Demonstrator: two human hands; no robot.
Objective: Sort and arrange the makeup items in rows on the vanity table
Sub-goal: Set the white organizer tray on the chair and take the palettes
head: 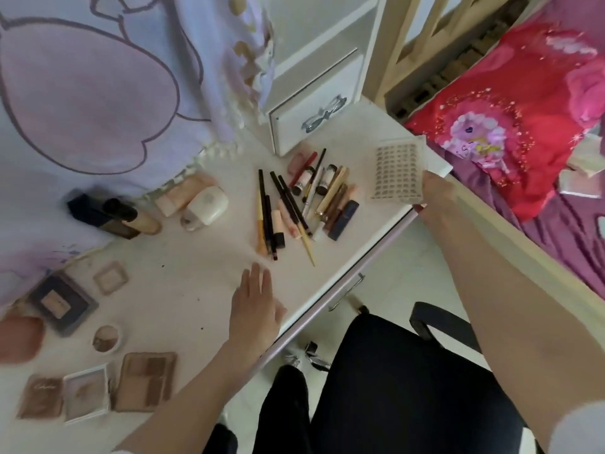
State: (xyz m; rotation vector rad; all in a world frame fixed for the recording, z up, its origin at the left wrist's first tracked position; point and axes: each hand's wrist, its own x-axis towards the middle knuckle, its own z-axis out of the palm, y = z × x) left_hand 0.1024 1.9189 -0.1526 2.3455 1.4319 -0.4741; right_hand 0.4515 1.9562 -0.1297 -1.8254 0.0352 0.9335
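Observation:
On the white vanity table (183,276), my right hand (435,198) grips the near edge of a clear tray of false lashes (397,170) at the table's right corner. My left hand (253,306) lies flat, fingers straight, on the tabletop near the front edge and holds nothing. A loose pile of pencils, brushes and lipsticks (304,204) lies between the hands. Several flat compacts and palettes (98,385) lie at the near left, among them a dark square palette (60,301). Bottles and a white case (209,204) stand further back.
A purple-patterned cloth (91,93) hangs over the back left of the table. A white drawer box with a bow handle (314,106) stands at the back. A black chair (409,371) sits below, and a bed with red bedding (510,119) lies to the right.

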